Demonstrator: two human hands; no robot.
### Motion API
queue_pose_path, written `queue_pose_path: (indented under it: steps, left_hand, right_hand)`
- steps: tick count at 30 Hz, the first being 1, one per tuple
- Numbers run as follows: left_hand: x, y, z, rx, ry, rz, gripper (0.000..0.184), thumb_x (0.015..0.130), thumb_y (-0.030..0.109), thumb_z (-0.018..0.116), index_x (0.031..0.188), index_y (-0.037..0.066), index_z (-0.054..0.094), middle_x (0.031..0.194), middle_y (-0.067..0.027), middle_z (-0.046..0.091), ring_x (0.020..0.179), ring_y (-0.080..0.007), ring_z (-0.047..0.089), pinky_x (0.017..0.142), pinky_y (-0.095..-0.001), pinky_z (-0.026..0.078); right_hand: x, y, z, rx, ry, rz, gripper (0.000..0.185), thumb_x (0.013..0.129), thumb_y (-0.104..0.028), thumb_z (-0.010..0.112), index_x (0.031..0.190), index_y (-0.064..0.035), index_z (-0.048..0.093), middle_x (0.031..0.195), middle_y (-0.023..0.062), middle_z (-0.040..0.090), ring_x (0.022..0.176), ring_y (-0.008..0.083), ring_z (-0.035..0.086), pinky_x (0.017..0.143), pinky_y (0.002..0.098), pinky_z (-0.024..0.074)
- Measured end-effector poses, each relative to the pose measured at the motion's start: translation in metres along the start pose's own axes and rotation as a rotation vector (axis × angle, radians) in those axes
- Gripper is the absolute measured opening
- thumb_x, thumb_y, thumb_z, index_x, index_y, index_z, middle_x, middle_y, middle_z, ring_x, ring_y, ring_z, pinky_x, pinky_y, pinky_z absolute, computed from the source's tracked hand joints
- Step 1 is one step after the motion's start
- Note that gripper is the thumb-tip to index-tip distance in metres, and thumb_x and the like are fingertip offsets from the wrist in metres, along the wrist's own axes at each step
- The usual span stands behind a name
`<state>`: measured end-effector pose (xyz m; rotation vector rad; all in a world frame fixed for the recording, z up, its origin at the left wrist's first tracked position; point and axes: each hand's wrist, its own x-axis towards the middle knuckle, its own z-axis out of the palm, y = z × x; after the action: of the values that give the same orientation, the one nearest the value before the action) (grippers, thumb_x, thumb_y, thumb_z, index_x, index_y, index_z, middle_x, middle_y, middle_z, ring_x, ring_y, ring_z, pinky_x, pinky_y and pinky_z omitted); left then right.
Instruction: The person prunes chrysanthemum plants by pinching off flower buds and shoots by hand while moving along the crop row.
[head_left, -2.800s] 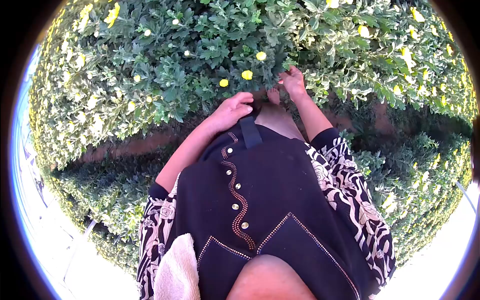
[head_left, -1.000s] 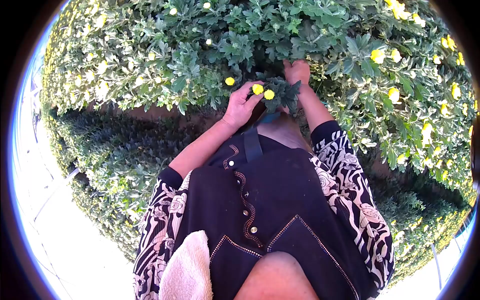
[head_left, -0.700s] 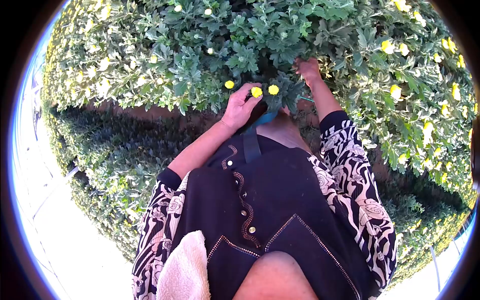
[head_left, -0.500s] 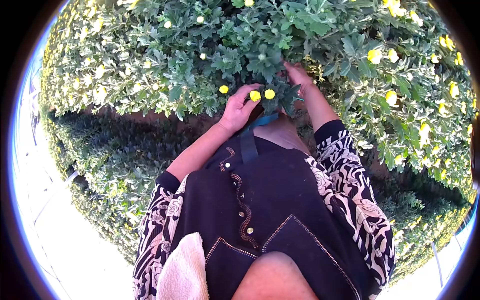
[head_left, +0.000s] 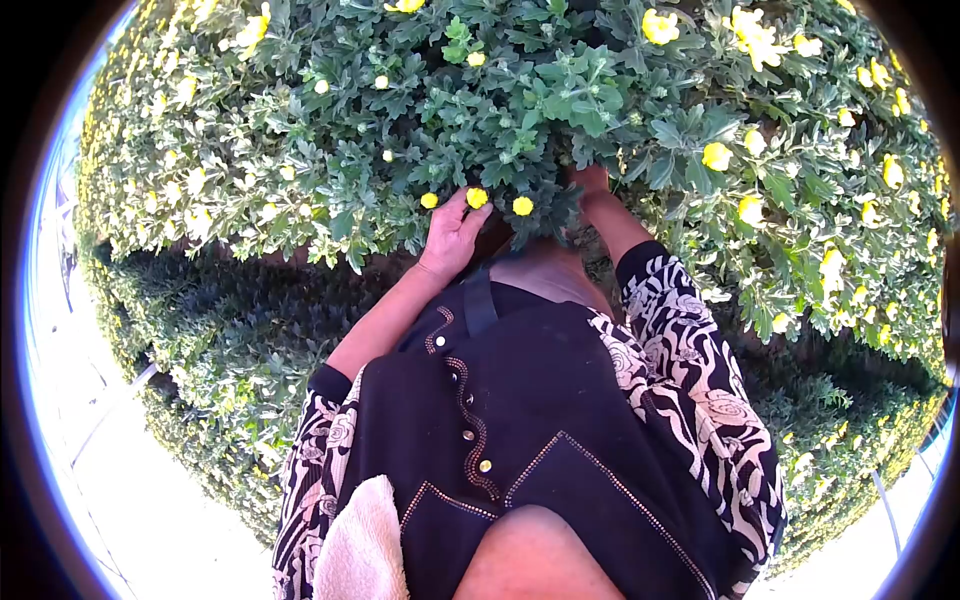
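My left hand [head_left: 450,238] is at the lower edge of a leafy chrysanthemum plant [head_left: 500,125], its thumb and fingers closed around a small yellow chrysanthemum bloom [head_left: 477,198]. A second yellow bloom [head_left: 429,201] is just left of those fingers, and another [head_left: 523,206] hangs to their right among dark leaves. My right hand [head_left: 592,190] reaches into the foliage on the right side of the same plant. Leaves and shade cover its fingers, so what it touches is hidden.
Dense rows of yellow-flowered plants spread left [head_left: 200,170] and right [head_left: 800,210]. Larger open blooms [head_left: 755,38] stand at the upper right. Shaded gaps run beside my body, with more plants [head_left: 240,400] behind. A pale fleecy cloth [head_left: 362,545] hangs at my chest.
The view has shifted slightly. My left hand has drawn a little left and the bloom at its fingertips has moved with it. My right hand sits deeper in the leaves.
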<state>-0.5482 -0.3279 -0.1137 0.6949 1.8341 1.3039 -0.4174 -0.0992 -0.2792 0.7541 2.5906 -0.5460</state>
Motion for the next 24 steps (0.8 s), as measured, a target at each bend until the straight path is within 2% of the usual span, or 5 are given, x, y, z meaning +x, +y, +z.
queue_pose_path:
  steps: [4,7,15,21,24]
  left_hand:
    - [0.000,0.012,0.005,0.060,-0.011,0.027,0.022,0.093,0.008,0.057,0.113,-0.001,0.058,0.098,-0.0092,0.064,0.091,-0.0153,0.058,0.084,-0.0286,0.047]
    - [-0.001,0.012,0.005,0.099,-0.021,0.017,0.025,0.091,0.008,0.058,0.115,-0.001,0.058,0.101,-0.0117,0.065,0.095,-0.0201,0.061,0.087,-0.0300,0.047]
    - [0.001,0.021,-0.003,0.221,-0.127,0.035,0.042,0.085,0.018,0.063,0.122,0.000,0.053,0.116,-0.0145,0.061,0.107,-0.0249,0.059,0.093,-0.0330,0.045]
    - [0.029,0.039,0.001,-0.542,-0.089,-0.304,0.055,0.092,0.023,0.053,0.142,0.006,0.041,0.134,-0.0080,0.051,0.125,-0.0185,0.046,0.105,-0.0316,0.034]
    - [0.044,0.032,-0.005,-0.501,-0.196,-0.281,0.054,0.089,0.021,0.056,0.141,0.007,0.044,0.130,-0.0076,0.055,0.120,-0.0176,0.050,0.104,-0.0321,0.037]
  right_hand:
    - [0.025,0.024,0.089,0.900,0.191,-0.217,0.028,0.073,-0.007,0.065,0.101,-0.0047,0.066,0.093,0.0190,0.068,0.089,0.0326,0.066,0.077,0.0418,0.0516]
    - [-0.054,-0.056,-0.037,0.788,0.146,0.083,0.024,0.072,-0.007,0.065,0.093,0.0038,0.064,0.089,0.0275,0.064,0.087,0.0445,0.062,0.078,0.0440,0.0495]
    - [-0.066,-0.053,-0.029,1.176,0.384,0.008,0.020,0.080,0.004,0.056,0.097,0.0013,0.066,0.082,0.0125,0.068,0.076,0.0167,0.061,0.070,0.0332,0.0480]
    - [-0.050,-0.054,-0.023,1.998,0.058,0.390,0.009,0.084,0.001,0.057,0.088,-0.0052,0.052,0.088,0.0118,0.057,0.078,0.0184,0.056,0.068,0.0358,0.0498]
    - [-0.044,-0.049,-0.010,1.618,0.211,0.405,0.007,0.090,-0.009,0.063,0.092,-0.0022,0.063,0.083,0.0076,0.063,0.071,0.0179,0.056,0.062,0.0365,0.0461]
